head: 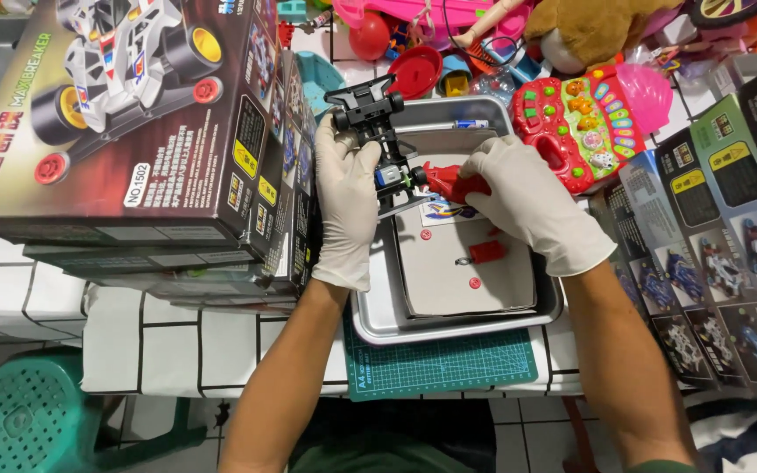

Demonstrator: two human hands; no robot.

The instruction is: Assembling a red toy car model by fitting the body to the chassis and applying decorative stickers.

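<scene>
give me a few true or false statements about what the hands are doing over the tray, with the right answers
1. Both hands wear white gloves. True: the left hand and the right hand are both gloved.
2. The left hand holds a black toy car chassis. True.
3. The right hand holds a blue screwdriver. False: the screwdriver has a red handle.
4. The chassis is held above a metal tray. True.
5. The tray sits on a bare wooden board. False: it rests on a green cutting mat.
6. The stacked toy car boxes lie on the right hand's side. False: that stack is beside the left hand.
</scene>
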